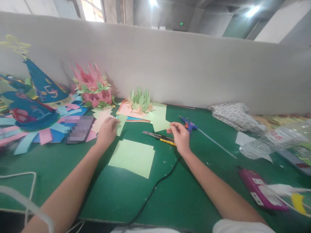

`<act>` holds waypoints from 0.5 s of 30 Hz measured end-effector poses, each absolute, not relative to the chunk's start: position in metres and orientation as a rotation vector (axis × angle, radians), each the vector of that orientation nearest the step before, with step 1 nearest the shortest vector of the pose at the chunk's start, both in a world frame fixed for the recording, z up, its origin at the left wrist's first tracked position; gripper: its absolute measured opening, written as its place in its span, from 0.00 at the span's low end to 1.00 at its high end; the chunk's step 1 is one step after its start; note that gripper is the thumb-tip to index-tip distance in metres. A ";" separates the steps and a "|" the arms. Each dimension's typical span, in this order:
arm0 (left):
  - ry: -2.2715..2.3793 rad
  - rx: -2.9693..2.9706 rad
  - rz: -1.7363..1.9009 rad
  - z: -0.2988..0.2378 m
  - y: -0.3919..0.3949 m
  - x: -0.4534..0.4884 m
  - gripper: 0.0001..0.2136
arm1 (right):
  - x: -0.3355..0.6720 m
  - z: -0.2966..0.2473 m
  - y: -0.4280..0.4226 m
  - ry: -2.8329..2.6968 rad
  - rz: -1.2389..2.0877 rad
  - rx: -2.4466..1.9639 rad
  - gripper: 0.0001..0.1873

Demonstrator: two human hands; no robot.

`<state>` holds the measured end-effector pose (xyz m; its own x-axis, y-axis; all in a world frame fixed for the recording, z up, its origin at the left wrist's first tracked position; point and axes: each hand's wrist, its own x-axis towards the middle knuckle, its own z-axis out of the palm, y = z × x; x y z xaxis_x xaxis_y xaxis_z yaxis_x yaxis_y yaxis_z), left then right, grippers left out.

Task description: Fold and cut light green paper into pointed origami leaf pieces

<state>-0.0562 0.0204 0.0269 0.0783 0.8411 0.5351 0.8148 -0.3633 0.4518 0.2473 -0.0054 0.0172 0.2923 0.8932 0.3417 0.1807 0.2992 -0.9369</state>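
Observation:
My left hand (107, 131) rests palm down on a strip of light green paper (120, 124), fingers curled over its edge. My right hand (180, 136) hovers over the green table (121, 194) with thumb and fingers pinched together; what it pinches is too small to make out. Just left of that hand lies a yellow-and-black utility knife (156, 136). A blue hot glue gun (189, 124) with a clear glue stick lies just beyond it. Between my arms lie stacked light green paper squares (132, 157).
Paper flowers in pink (92, 87) and green (140, 102) stand by the grey partition. Blue paper cones (36, 97) and coloured strips crowd the left. A black cable (155, 187) runs toward me. Cloth (230, 115), plastic bags (274, 140) and a magenta box (262, 192) lie right.

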 end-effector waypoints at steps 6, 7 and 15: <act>2.060 2.315 0.971 0.012 0.034 -0.086 0.17 | 0.274 0.013 0.006 -1.607 0.355 -1.500 0.21; 2.115 2.332 0.874 0.009 0.036 -0.089 0.17 | 0.276 0.013 0.007 -1.700 0.268 -1.549 0.21; 2.169 2.459 0.812 0.006 0.033 -0.081 0.12 | 0.280 0.012 0.007 -1.876 0.028 -1.589 0.17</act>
<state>-0.0810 0.0326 0.0056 0.0730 0.8657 0.4952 0.9781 -0.1591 0.1340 0.2800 0.0067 0.0115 -0.0342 0.8830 0.4682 0.8686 0.2580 -0.4231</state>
